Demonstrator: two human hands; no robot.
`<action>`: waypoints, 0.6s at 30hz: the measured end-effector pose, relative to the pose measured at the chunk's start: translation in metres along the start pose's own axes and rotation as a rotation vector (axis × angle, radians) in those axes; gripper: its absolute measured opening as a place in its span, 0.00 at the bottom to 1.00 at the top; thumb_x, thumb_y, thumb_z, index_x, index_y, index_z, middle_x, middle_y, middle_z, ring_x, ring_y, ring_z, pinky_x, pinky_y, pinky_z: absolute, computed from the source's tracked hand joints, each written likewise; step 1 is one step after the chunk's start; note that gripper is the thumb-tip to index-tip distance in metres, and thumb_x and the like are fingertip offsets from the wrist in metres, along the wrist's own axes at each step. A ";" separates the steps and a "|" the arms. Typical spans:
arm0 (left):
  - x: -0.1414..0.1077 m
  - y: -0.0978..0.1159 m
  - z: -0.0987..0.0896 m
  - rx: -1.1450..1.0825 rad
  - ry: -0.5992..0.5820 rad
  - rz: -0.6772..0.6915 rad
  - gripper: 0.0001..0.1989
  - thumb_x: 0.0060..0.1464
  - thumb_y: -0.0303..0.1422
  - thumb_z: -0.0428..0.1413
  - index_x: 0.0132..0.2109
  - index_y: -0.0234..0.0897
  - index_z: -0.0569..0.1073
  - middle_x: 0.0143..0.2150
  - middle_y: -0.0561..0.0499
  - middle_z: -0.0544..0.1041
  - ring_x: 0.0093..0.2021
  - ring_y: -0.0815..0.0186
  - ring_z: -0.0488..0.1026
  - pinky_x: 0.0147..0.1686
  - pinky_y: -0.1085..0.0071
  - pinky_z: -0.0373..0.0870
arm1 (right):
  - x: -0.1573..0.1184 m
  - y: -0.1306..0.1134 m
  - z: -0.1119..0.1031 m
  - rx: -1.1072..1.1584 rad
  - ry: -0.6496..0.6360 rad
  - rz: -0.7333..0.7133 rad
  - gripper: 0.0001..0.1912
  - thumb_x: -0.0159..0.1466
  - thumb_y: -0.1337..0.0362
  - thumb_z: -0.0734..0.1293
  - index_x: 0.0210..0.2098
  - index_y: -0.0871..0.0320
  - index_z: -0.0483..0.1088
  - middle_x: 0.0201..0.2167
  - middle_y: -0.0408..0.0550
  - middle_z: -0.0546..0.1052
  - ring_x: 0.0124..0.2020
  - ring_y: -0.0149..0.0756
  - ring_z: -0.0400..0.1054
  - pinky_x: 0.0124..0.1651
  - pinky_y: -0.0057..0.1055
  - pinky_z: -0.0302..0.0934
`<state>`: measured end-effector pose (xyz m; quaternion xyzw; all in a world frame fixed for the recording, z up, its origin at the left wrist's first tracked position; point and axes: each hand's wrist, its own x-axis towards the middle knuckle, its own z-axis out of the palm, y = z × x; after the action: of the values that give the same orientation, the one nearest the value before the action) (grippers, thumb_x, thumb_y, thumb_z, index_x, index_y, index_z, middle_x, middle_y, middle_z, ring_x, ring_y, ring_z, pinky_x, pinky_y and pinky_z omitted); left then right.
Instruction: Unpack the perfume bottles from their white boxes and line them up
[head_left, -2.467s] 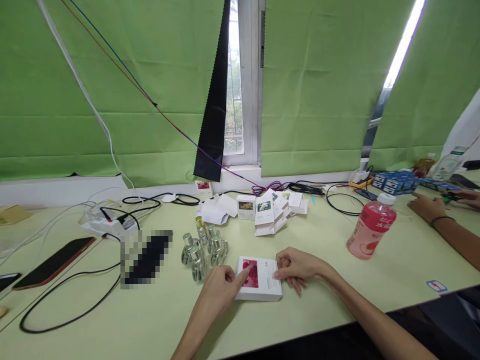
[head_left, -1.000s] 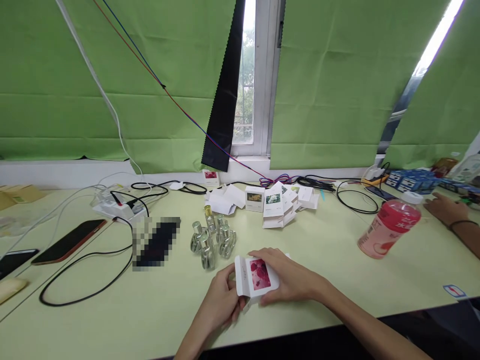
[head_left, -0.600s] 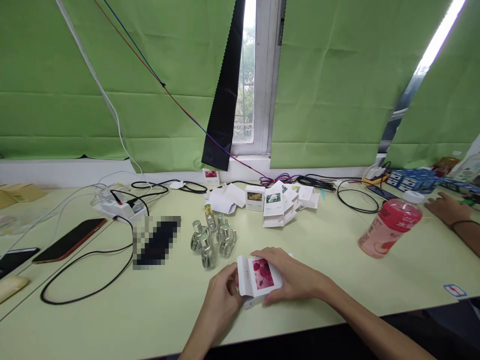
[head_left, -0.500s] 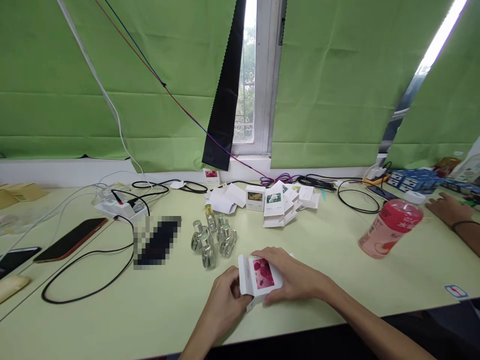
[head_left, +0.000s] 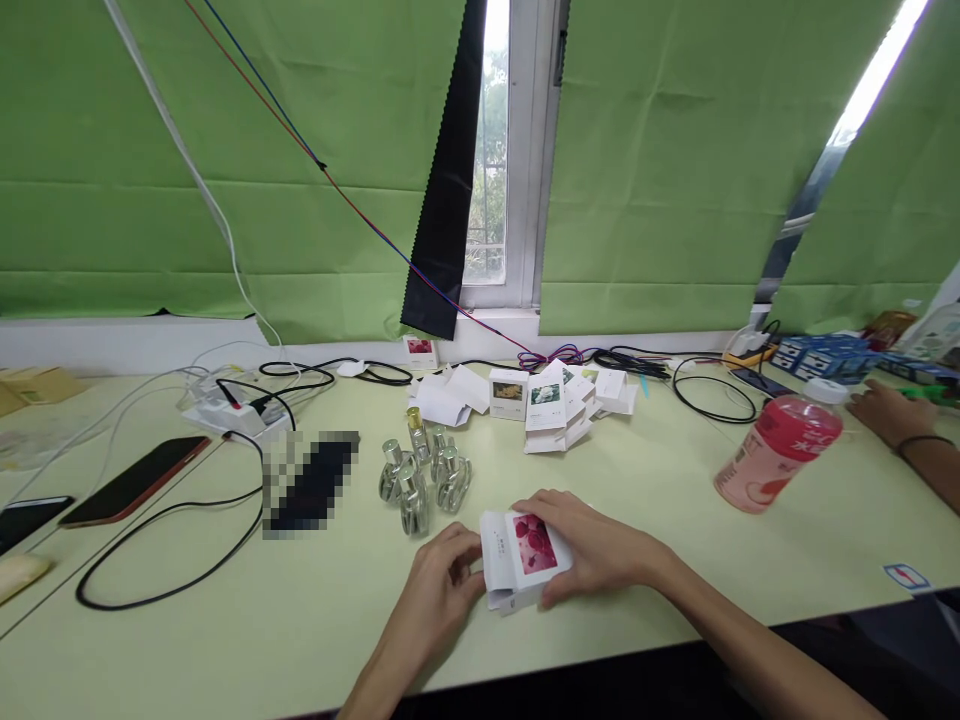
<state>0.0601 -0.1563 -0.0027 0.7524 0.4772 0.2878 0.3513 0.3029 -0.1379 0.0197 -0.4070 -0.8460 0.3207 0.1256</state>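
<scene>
A small white carton (head_left: 506,557) with a pink rose picture lies tilted near the table's front edge. My right hand (head_left: 589,545) grips it from the right, thumb on the near side and fingers across the far side. At its left end a flap stands out and the end looks open. My left hand (head_left: 442,580) is right beside that end, fingers curled with a gap between thumb and forefinger; whether a fingertip touches the flap I cannot tell. Several clear glass bottles (head_left: 414,500) with silvery caps stand beyond, one with a gold cap (head_left: 415,421).
Behind the bottles lie several white cartons (head_left: 545,412) and folded white card (head_left: 450,395). A pink drink bottle (head_left: 780,450) stands at right, near another person's hand (head_left: 889,412). Phones (head_left: 139,480), a power strip (head_left: 240,415) and black cable (head_left: 172,505) occupy the left.
My left hand has drawn back slightly left, its thumb coming away from the carton's end. The carton has shifted a little right in my right hand.
</scene>
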 end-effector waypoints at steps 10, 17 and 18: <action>-0.017 -0.015 -0.030 -0.022 0.009 -0.124 0.15 0.55 0.45 0.58 0.39 0.37 0.76 0.34 0.49 0.73 0.30 0.65 0.66 0.29 0.72 0.60 | 0.002 0.001 -0.005 -0.031 -0.043 0.003 0.52 0.45 0.46 0.79 0.64 0.57 0.61 0.55 0.55 0.67 0.57 0.50 0.60 0.61 0.41 0.55; -0.030 -0.018 -0.049 -0.047 0.014 -0.148 0.15 0.57 0.46 0.57 0.40 0.39 0.73 0.32 0.53 0.67 0.29 0.67 0.65 0.26 0.75 0.60 | -0.001 0.001 -0.007 -0.028 -0.062 0.016 0.52 0.46 0.46 0.78 0.64 0.57 0.60 0.55 0.54 0.66 0.57 0.51 0.59 0.61 0.42 0.55; -0.031 -0.018 -0.050 -0.047 0.011 -0.150 0.15 0.57 0.46 0.56 0.40 0.39 0.73 0.32 0.53 0.67 0.29 0.67 0.64 0.25 0.75 0.60 | -0.001 0.001 -0.008 -0.028 -0.067 0.017 0.52 0.46 0.47 0.78 0.65 0.57 0.59 0.55 0.54 0.66 0.57 0.51 0.59 0.61 0.42 0.55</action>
<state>0.0006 -0.1671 0.0092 0.7045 0.5272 0.2761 0.3867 0.3077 -0.1350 0.0254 -0.4048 -0.8507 0.3233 0.0889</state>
